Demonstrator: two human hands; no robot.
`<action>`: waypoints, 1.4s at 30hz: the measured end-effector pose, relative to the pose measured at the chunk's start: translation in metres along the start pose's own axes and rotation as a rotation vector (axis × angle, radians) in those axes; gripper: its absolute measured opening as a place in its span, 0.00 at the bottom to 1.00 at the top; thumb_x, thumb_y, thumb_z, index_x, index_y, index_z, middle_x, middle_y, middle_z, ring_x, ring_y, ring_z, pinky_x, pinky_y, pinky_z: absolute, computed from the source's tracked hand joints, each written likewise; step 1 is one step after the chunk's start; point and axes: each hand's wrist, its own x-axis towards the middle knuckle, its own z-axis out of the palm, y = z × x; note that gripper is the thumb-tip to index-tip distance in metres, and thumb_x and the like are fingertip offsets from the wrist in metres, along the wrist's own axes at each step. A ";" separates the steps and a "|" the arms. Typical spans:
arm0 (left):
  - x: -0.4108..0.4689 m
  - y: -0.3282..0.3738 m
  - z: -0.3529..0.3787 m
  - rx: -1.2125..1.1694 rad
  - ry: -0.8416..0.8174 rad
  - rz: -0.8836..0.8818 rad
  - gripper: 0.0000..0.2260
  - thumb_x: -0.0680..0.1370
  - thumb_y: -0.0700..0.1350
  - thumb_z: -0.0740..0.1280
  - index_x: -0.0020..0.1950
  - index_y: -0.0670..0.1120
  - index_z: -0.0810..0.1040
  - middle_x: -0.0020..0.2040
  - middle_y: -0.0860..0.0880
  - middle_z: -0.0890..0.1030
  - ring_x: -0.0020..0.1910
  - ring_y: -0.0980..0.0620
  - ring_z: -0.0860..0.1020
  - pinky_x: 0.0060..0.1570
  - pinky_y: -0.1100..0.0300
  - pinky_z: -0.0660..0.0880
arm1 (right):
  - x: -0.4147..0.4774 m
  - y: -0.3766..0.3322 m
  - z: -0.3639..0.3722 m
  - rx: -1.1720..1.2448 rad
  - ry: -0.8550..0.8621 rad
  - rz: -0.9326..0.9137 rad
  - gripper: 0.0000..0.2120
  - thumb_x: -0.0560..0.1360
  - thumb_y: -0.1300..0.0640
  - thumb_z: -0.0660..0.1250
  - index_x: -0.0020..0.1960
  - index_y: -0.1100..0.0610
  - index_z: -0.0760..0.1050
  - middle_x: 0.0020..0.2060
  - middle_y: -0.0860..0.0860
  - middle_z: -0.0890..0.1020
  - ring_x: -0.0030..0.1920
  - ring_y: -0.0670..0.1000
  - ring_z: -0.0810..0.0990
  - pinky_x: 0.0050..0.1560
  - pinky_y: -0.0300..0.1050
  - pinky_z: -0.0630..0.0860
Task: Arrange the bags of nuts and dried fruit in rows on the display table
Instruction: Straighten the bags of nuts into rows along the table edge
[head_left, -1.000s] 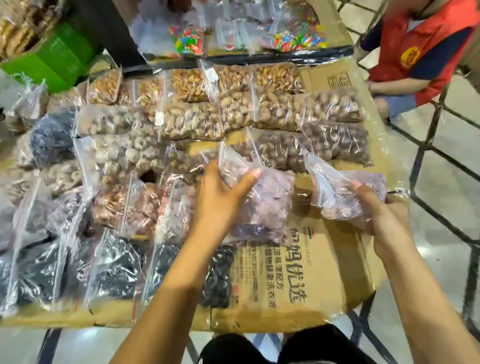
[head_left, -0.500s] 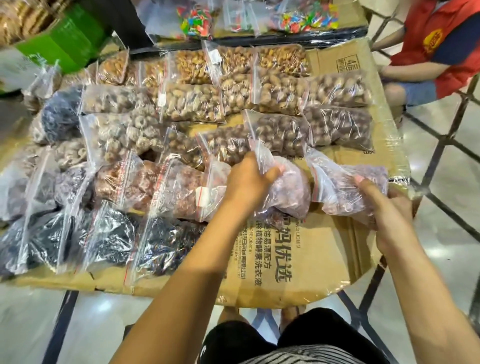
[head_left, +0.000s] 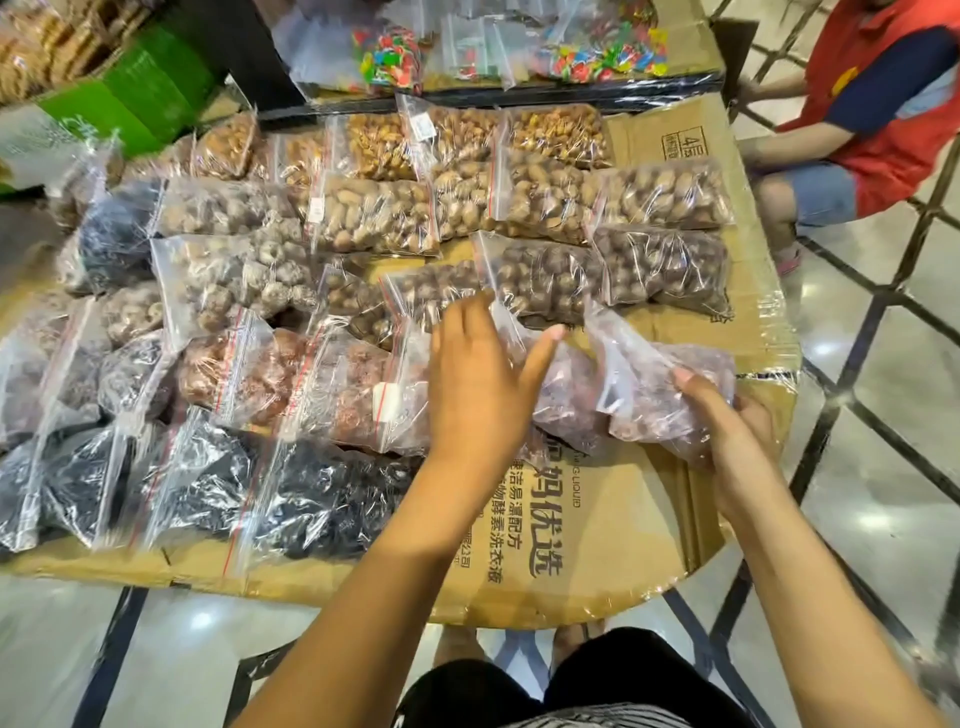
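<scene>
Both hands were over the near right part of the display table (head_left: 613, 561): the left hand (head_left: 480, 384) was open with spread fingers, seemingly just above a pale purple bag (head_left: 563, 400), while the right hand (head_left: 727, 431) gripped another purple bag (head_left: 660, 384) beside it. Behind them, rows of nut bags (head_left: 519, 208) covered the cardboard.

Left hand (head_left: 480, 384) extended forward, palm down, fingers together, thumb spread wide, nothing clasped; right hand (head_left: 727, 431) lower right, fingers curled in a grip, thumb on top; both forearms bare, reaching forward
</scene>
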 end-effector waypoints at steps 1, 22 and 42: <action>-0.002 0.007 0.000 -0.102 -0.055 -0.022 0.32 0.73 0.64 0.64 0.68 0.42 0.68 0.62 0.46 0.75 0.61 0.48 0.73 0.61 0.54 0.71 | -0.003 0.000 0.000 0.082 -0.006 0.004 0.12 0.74 0.58 0.68 0.56 0.58 0.78 0.41 0.47 0.86 0.41 0.45 0.84 0.38 0.38 0.80; 0.002 0.054 0.016 -0.647 -0.447 -0.438 0.11 0.79 0.46 0.63 0.38 0.47 0.76 0.40 0.38 0.81 0.36 0.44 0.77 0.42 0.45 0.76 | -0.002 -0.015 -0.010 0.190 -0.121 0.058 0.50 0.46 0.34 0.80 0.63 0.53 0.73 0.55 0.51 0.83 0.52 0.51 0.83 0.40 0.45 0.81; -0.010 -0.038 0.027 -0.180 -0.224 -0.052 0.33 0.72 0.61 0.68 0.74 0.54 0.62 0.68 0.50 0.71 0.69 0.49 0.66 0.68 0.48 0.63 | 0.042 -0.014 -0.007 -1.446 -0.416 -0.402 0.61 0.50 0.31 0.76 0.76 0.51 0.54 0.67 0.53 0.65 0.68 0.52 0.58 0.68 0.48 0.57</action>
